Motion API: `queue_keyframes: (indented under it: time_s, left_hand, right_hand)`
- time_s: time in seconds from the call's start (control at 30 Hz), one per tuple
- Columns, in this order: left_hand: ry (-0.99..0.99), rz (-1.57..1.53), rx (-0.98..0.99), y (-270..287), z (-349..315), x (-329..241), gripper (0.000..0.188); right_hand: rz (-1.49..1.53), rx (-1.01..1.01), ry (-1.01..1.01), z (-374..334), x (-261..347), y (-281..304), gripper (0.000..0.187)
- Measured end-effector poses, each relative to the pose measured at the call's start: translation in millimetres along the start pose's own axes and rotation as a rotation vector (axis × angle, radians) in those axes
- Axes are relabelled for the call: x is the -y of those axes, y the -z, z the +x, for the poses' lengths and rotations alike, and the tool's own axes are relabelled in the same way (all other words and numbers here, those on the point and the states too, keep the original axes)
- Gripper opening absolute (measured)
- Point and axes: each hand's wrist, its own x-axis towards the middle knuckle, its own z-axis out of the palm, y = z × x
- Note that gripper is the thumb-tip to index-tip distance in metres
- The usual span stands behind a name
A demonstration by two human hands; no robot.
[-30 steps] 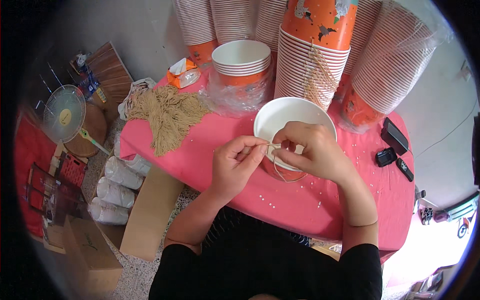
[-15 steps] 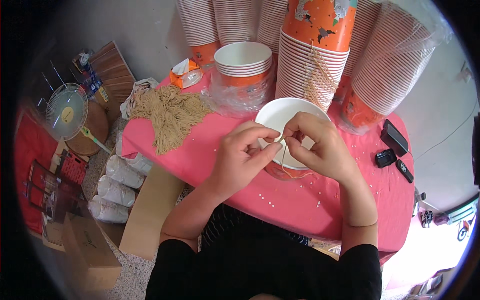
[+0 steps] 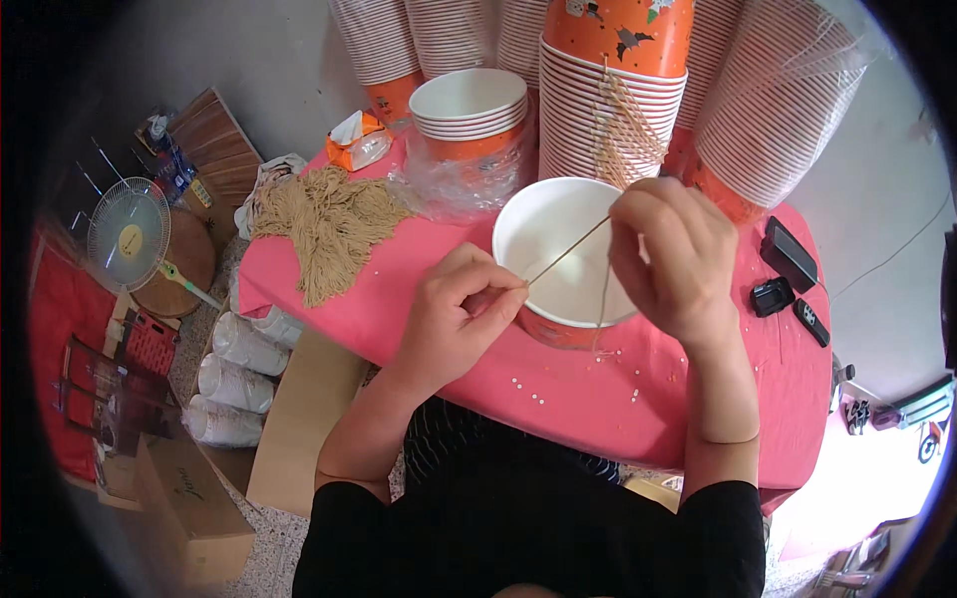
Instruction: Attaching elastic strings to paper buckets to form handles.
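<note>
- The left hand [image 3: 454, 317] has thumb and forefinger pinched together on one end of a thin brown cord [image 3: 570, 248], just beside the near left rim of a bucket [image 3: 543, 221].
- The right hand [image 3: 688, 254] is closed on the same cord, higher up and over the bucket's right side; I can't tell whether it touches the rim.
- Between the two hands, well apart from each other, the cord runs straight and slanting across the bucket's open mouth, and a loose length hangs below the right hand, down past the near rim.
- That bucket, white inside and orange outside, stands upright on a pink tablecloth [image 3: 478, 374].
- Behind it rises a tall stack of buckets [image 3: 573, 120], with more cords [image 3: 635, 125] hanging down its front.
- Off to the left lies a heap of brown strands [image 3: 334, 224], near an orange packet [image 3: 342, 157].
- On the right, a black remote [image 3: 811, 323] lies beside a small black box [image 3: 771, 296].
</note>
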Motion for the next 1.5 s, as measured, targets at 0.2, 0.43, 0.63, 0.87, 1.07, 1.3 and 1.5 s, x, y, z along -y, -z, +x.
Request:
queue_keyframes:
  time_s: [0.2, 0.43, 0.63, 0.87, 1.07, 1.3, 1.5]
  left_hand:
    - [0.100, -0.033, 0.050, 0.2, -3.9, 0.9, 0.005]
    - [-0.043, 0.059, -0.079, 6.0, -23.9, -1.8, 0.016]
    - [-0.071, 0.080, 0.138, -16.8, -21.4, -7.2, 0.024]
    - [0.315, 0.058, -0.065, 25.7, 17.5, 39.7, 0.012]
    - [0.238, 0.244, -0.008, 73.4, 54.4, 85.5, 0.015]
    - [0.037, 0.314, -0.210, 56.1, 56.0, 38.5, 0.014]
    - [0.295, -0.584, 0.261, -4.2, 12.6, -26.6, 0.026]
  right_hand:
    - [0.009, -0.038, -0.131, -0.7, -3.5, 3.2, 0.024]
    - [0.190, -0.001, -0.230, -3.8, -5.6, -0.7, 0.022]
    - [1.005, 0.125, -0.851, 0.1, 18.4, 8.3, 0.006]
    - [1.598, 0.264, -0.947, -1.2, -2.4, 29.0, 0.014]
    - [1.638, 0.073, -0.755, -6.5, -13.3, 35.5, 0.014]
    - [1.673, 0.104, -0.882, -2.1, -6.7, 22.6, 0.013]
    - [1.646, 0.099, -0.854, -11.1, -4.9, 4.8, 0.012]
